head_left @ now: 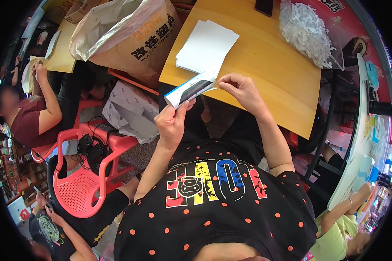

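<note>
My left hand pinches the lower end of a printed sheet, thumb in front. The sheet is bent into a curve, with a dark grey picture and a blue edge. Its upper end reaches the near edge of a stack of white paper sheets on the wooden table. My right hand is over the table's near edge, fingers curled and thumb against forefinger. Those fingertips are at the sheet's right end, beside a thin white edge; what they pinch, if anything, is too small to make out.
At the table's far right stands a clear bin heaped with small white plastic pieces; a dark phone lies beside it. A large paper sack stands left of the table. A red plastic chair holds black cables. Other people sit on both sides.
</note>
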Available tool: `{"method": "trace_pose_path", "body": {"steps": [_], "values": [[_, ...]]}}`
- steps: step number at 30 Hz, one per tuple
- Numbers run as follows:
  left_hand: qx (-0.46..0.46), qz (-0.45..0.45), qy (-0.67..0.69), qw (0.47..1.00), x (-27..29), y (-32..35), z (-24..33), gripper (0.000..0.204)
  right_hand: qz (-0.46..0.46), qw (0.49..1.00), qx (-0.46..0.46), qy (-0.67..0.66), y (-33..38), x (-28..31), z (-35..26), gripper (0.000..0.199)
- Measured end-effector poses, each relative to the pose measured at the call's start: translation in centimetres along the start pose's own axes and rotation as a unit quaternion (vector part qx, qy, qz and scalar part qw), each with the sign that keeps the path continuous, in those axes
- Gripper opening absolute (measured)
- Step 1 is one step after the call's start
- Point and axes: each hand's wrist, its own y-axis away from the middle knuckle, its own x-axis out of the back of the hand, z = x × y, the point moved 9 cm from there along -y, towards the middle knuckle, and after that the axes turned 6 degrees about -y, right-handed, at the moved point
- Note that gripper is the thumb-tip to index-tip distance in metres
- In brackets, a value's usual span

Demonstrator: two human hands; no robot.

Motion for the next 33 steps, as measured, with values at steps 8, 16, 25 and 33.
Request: {"method": "trace_pose_path", "body": {"steps": [8, 16, 25, 33], "values": [[-0.089, -0.032, -0.091, 0.991, 0.0, -0.5, 1.8, 0.016, -0.091, 0.994, -0.059, -0.031, -0.1, -1.0, 1.3, 0.017], [0.071, -0.015, -0.016, 0.997, 0.3, -0.7, 0.1, 0.015, -0.065, 0.997, -0.032, 0.004, 0.0, -1.9, 1.8, 0.015], [-0.161, -0.027, -0.192, 0.968, 0.2, 0.0, 1.8, 0.017, -0.048, 0.997, -0.057, 0.027, 0.6, -2.4, 1.3, 0.017], [-0.199, -0.016, -0.21, 0.957, 0.2, 0.1, 2.4, 0.02, -0.026, 1.0, -0.014, -0.001, 3.3, -2.8, -3.0, 0.015]]}}
